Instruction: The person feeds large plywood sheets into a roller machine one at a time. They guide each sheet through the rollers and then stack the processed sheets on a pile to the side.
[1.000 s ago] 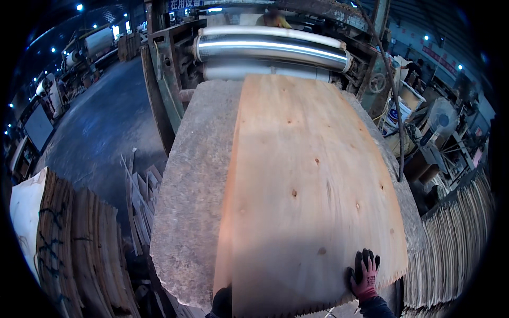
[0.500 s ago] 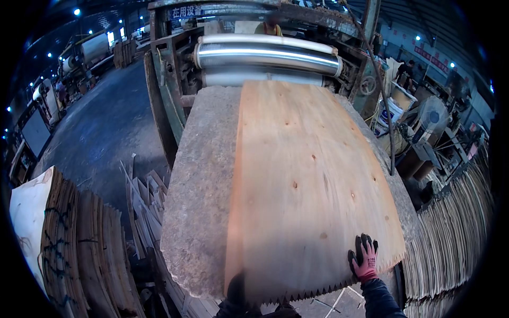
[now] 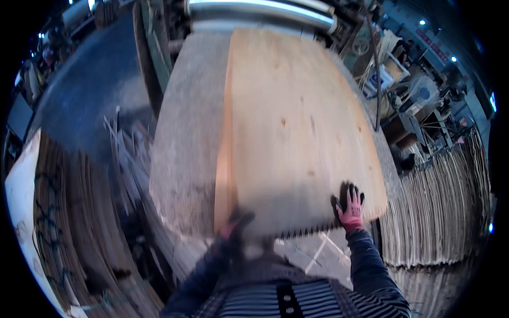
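A wide sheet of pale wood veneer [image 3: 297, 132] with small knots and a jagged near edge lies on a worn grey table [image 3: 183, 127]. On its near right part rests my right hand [image 3: 350, 209], in a pink glove with dark fingertips, fingers spread flat. My left hand [image 3: 236, 225], gloved alike, is at the near left corner of the sheet. Motion blur smears its fingers, so their grip is unclear. Beyond the table, the sheet's far end lies close to a shiny metal roller [image 3: 260, 9].
Stacked veneer sheets [image 3: 435, 212] stand at the right, and another upright bundle [image 3: 79, 212] at the left. Loose wood strips [image 3: 130, 153] lie beside the table's left side. A thin dark pole [image 3: 377, 90] and a fan [image 3: 422, 93] are at the right.
My view has tipped downward, so the table and rollers sit higher in it. My left hand and forearm show more fully. The right hand stays on the veneer sheet.
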`<state>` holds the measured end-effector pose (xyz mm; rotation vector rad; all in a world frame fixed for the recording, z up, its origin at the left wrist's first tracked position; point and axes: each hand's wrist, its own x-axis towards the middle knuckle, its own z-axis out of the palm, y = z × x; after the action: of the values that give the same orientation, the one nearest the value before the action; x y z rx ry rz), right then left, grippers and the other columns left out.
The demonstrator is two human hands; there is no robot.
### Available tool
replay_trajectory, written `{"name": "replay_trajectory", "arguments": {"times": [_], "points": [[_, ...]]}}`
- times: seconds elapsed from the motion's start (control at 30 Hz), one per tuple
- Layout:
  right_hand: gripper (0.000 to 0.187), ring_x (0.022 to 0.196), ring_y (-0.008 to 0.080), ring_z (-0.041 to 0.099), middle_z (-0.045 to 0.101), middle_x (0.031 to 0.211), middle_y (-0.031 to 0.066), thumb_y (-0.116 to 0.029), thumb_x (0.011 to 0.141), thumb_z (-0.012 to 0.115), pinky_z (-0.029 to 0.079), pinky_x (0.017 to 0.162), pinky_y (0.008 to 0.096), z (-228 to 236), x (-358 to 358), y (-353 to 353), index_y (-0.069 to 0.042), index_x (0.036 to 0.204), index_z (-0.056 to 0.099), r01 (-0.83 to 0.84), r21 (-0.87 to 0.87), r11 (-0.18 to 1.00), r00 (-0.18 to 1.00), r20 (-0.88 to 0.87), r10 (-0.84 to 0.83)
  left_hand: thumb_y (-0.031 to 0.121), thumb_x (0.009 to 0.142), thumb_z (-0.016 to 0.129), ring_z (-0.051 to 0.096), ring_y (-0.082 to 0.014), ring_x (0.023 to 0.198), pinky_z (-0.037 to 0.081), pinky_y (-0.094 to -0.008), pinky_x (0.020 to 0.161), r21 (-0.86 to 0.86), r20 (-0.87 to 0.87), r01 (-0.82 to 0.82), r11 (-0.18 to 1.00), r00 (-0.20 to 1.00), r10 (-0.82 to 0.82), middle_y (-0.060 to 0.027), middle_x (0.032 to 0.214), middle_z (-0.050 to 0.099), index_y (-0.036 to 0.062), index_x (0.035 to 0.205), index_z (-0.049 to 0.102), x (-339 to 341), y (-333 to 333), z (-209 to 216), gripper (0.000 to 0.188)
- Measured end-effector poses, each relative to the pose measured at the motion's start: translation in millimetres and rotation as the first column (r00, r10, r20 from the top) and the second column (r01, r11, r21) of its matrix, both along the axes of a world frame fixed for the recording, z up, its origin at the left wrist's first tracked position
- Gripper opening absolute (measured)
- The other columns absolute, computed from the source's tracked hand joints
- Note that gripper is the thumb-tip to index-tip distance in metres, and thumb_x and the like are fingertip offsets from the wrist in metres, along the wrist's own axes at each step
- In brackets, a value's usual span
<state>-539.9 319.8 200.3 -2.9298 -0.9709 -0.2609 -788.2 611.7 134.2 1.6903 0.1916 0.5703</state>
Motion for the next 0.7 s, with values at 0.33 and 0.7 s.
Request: {"name": "replay_trajectory", "arguments": {"times": [0.33,0.7], "points": [[0.059,0.118,0.0354,0.034,0.036,0.126,0.0229,-0.010,0.072,0.055,0.026,0.099,0.0410,-9,-72,-21,0.002,0.125,0.032,-0.187,0.420,0.888,0.982,0.059,0.179,0.013,0.079,0.059,0.032,-0.0205,0.120,0.029,-0.0289,0.097,-0.124,0.120,0.102,0.987,0.989,-0.087,-0.0175,0.132,0.030,-0.0005,0.134,0.006,34,-68,166,0.078],[0.040,0.095,0.0331,0.054,0.056,0.102,0.0164,0.002,0.057,0.064,0.043,0.083,0.0375,83,-52,-15,-0.002,0.096,0.059,-0.362,0.472,0.804,0.916,0.342,0.211,0.041,0.073,0.056,0.028,-0.0389,0.120,0.025,-0.0477,0.097,0.480,-0.586,-0.206,0.853,0.648,0.486,-0.0218,0.134,0.024,0.0037,0.132,0.021,-5,-14,-16,0.078]]}}
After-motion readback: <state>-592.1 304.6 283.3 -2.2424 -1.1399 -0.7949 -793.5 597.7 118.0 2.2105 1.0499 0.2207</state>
